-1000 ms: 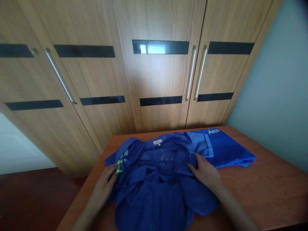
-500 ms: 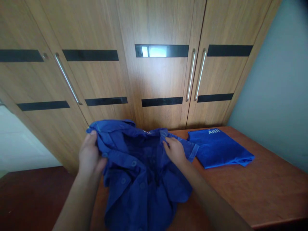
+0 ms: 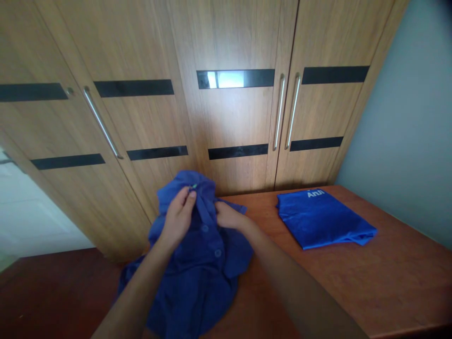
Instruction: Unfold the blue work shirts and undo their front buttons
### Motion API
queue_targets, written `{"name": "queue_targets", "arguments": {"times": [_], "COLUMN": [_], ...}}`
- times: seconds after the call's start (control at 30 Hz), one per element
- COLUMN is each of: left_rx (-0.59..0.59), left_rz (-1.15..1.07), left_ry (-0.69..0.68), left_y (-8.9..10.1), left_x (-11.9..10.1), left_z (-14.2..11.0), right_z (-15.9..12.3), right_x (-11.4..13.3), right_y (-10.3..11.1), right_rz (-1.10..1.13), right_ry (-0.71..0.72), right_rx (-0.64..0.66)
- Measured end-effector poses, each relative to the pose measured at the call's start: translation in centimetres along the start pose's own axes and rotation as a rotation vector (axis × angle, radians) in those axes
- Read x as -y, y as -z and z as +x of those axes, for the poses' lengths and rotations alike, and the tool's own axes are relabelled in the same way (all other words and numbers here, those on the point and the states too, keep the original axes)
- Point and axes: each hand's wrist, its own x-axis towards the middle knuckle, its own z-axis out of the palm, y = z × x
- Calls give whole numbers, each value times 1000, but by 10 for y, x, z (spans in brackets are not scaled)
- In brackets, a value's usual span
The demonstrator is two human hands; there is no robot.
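Reddish-brown table (image 3: 339, 278), wardrobe (image 3: 233, 115) behind, bluish wall (image 3: 399, 141); left hand (image 3: 179, 214), right hand (image 3: 229, 216): grip closed on shirt (image 3: 187, 287).

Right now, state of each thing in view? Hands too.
shirt: bunched, upper part raised, lower part hanging loosely
left hand: pinching shirt
right hand: at shirt, fingertips hidden in cloth
blue cloth: folded, lying flat on table
wardrobe doors: shut
white door: cut off, can't tell

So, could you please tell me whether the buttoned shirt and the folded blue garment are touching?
Apart: the head view shows a bare stretch of tabletop between the shirt and the folded garment.
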Motion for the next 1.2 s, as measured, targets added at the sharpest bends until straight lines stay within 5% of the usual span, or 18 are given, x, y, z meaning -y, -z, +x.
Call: {"name": "queue_targets", "arguments": {"times": [0.1, 0.2, 0.33, 0.5, 0.63, 0.73, 0.9, 1.2], "left_rx": [345, 537, 554, 508, 427, 387, 385, 375], "left_rz": [498, 719, 782, 849, 889, 878, 868, 828], "left_ry": [-16, -11, -73, -81, -41, -38, -46, -46], "left_y": [9, 17, 21, 19, 20, 22, 25, 48], "left_x": [59, 101, 123, 141, 160, 172, 180, 187], "left_z": [-50, -89, -99, -67, -38, -21, -7, -22], "right_z": [-40, -78, -115, -138, -148, -157, -174, -176], "right_x": [-38, -74, -107, -140, -170, -193, -216, -190], "right_y": [25, 58, 117, 200, 244, 252, 233, 209], "right_rz": [-32, -74, -182, -596, -818, -898, -1035, -1231], "right_ry": [-81, -150, -217, -253, -360, -400, -565, -551], "right_rx": [82, 95, -61, -264, -315, -275, -122, -103]}}
